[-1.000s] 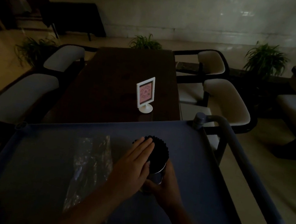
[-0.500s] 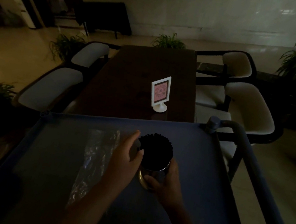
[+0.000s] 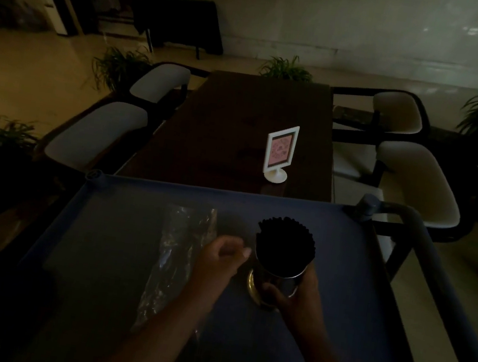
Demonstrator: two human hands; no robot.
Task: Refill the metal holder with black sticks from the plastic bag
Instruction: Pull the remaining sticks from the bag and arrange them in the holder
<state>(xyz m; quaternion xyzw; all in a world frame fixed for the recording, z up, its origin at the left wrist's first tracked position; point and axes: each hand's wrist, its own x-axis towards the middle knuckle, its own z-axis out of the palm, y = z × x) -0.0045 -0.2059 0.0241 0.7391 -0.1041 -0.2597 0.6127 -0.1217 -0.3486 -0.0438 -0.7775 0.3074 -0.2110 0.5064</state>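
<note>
A shiny metal holder (image 3: pixel 275 279) stands on the blue cart top (image 3: pixel 339 289), packed with black sticks (image 3: pixel 284 243) that rise above its rim. My right hand (image 3: pixel 294 297) grips the holder low on its near side. My left hand (image 3: pixel 220 258) hovers just left of the holder, fingers curled loosely with nothing in them, apart from the sticks. A crumpled clear plastic bag (image 3: pixel 176 261) lies flat on the cart to the left of my left hand.
The cart has a raised rim and a grey tubular handle (image 3: pixel 425 255) on the right. Beyond it is a dark wooden table (image 3: pixel 238 137) with a white sign stand (image 3: pixel 279 153). Padded chairs flank the table, and potted plants stand around the dim room.
My left hand has come off the top of the sticks and drawn back to the left, curling its fingers. The right hand keeps its hold on the holder. The view has shifted.
</note>
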